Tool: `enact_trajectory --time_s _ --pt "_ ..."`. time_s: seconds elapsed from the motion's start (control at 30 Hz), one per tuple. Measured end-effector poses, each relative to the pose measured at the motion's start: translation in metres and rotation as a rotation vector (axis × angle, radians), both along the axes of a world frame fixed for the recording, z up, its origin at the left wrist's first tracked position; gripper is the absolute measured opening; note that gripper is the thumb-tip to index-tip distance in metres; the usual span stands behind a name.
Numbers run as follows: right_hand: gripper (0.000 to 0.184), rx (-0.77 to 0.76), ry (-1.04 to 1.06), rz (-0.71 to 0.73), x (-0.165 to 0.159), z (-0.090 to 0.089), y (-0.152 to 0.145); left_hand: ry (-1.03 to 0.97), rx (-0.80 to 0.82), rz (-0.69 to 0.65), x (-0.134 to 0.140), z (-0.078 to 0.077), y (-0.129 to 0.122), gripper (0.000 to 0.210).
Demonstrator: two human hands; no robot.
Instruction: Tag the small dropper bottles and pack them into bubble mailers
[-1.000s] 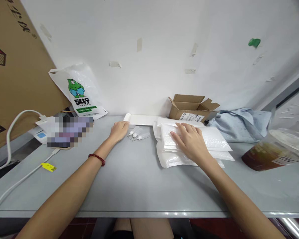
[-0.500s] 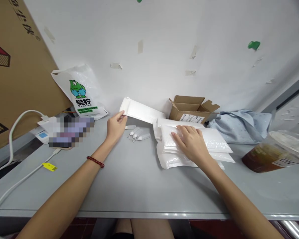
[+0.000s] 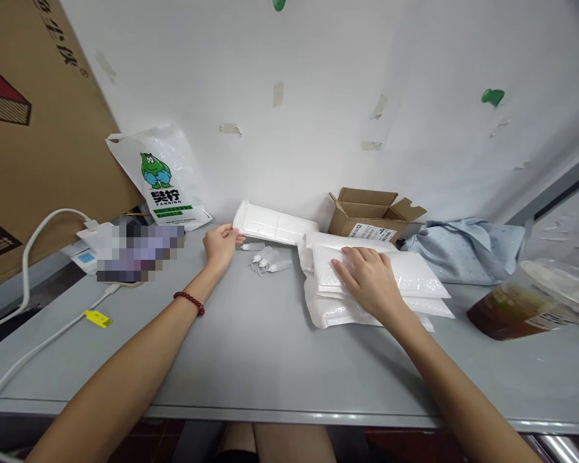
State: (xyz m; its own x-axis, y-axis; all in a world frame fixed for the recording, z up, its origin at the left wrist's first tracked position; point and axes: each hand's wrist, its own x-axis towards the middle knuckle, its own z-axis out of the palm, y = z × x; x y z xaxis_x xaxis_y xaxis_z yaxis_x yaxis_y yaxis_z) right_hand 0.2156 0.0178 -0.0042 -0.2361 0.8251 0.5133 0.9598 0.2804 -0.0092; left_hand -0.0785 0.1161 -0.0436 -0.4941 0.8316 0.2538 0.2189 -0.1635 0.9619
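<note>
My left hand (image 3: 220,245) has its fingers closed at the left end of a narrow white bubble mailer (image 3: 277,222), which lies along the wall. My right hand (image 3: 369,278) rests with fingers spread on top of a loose stack of white bubble mailers (image 3: 415,273). The narrow mailer's right end meets the stack's upper left corner. Just right of my left hand, below the narrow mailer, lie several small clear plastic tubes (image 3: 269,258) with pale ends and thin strings.
Behind the stack stands an open cardboard box (image 3: 364,215), beside a light blue cloth (image 3: 468,247). A cup of dark drink (image 3: 511,305) is at right. On the left are a white plastic bag (image 3: 161,180), a blurred-out phone-like item (image 3: 142,251), a cable (image 3: 26,270) and a large carton (image 3: 53,154).
The narrow mailer's left end has come down, and my left hand has shifted slightly left and lower with it. My right hand stays on the stack. The view has tilted slightly.
</note>
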Motion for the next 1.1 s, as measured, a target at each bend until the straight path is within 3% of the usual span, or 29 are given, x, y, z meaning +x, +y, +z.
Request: enact_trajectory --time_s 0.2,0.33,0.67,0.9,1.1 --pt "0.038 0.015 -0.022 0.010 0.000 -0.001 0.000 0.047 0.025 0.059 0.000 0.004 -0.005 0.009" --pt "0.038 0.030 -0.014 0.019 0.001 -0.001 0.000 -0.024 0.055 0.032 0.003 0.012 -0.005 0.006" --pt "0.035 0.147 0.086 0.114 0.003 -0.003 0.003 -0.509 0.404 -0.016 0.002 0.065 -0.038 0.015" --pt "0.048 0.420 0.098 0.258 -0.004 0.003 -0.003 -0.773 0.211 -0.065 0.013 0.069 -0.052 0.023" --pt "0.060 0.504 -0.044 0.345 -0.009 0.008 -0.011 -0.801 -0.093 -0.378 0.055 0.055 -0.075 0.019"
